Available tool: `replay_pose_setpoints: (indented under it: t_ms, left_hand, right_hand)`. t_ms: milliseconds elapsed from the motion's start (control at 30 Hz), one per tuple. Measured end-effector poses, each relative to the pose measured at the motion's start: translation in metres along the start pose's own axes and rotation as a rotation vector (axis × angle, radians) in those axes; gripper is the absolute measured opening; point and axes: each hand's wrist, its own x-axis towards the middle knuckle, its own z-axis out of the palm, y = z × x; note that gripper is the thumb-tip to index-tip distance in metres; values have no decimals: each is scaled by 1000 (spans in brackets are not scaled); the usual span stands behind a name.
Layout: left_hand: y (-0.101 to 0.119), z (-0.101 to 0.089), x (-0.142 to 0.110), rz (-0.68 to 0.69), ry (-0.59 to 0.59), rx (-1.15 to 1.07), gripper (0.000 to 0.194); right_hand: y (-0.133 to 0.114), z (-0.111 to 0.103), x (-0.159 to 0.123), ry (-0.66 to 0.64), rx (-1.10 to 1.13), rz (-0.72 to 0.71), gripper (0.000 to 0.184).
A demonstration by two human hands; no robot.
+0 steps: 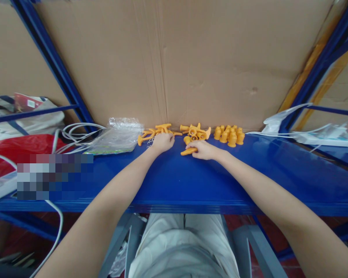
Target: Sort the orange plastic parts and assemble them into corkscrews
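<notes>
1. two bare hands are over the far half of a blue tabletop (179,181), side by side and apart.
2. the right hand (204,150) has its fingers closed on an orange piece (188,151), which points out to the left, just in front of the middle heap (195,131) of orange parts, some with round open ends showing.
3. the left hand (163,143) is at the left heap (163,126) of orange t-shaped pieces, its fingers curled; whether they grip anything i cannot tell.
4. small silvery metal bits (150,142) lie just beside that hand.
5. right of the middle heap, orange caps (232,137) stand upright in a cluster.
6. left of everything orange lies a clear plastic bag (116,136).
</notes>
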Motion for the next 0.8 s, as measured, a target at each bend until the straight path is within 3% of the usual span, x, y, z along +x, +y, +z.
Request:
replay_pose_setpoints:
  t_ms: [133,267,367,467,533,633,733,800]
  left_hand:
    - [11,-11,0,61,33,-266,40]
    - [31,-13,0,0,-177,-816,52]
    - [42,-11,1,-29,-212,-1134,46]
    - [45,-10,4,-45,-156,-1260,34]
    - [44,-11,5,-57,-126,-1192,26]
    - [38,-11,5,-62,-32,-780,19]
    - [32,-9,1,49,33,-322,18]
    - [27,-7,-1,165,44,-161,22]
  right_hand:
    - [-2,-2,0,178,-132,-126,38]
    - [-4,-5,-1,286,-291,-212,38]
    - [-10,-6,-1,345,-377,-264,38]
    - [-15,-5,-1,359,-381,-313,40]
    - [-15,-5,-1,349,-372,-342,42]
    - [-12,-8,-4,389,-366,-328,40]
    - [-10,-14,-7,494,-362,-211,40]
    - [-9,-18,-8,542,-361,-123,41]
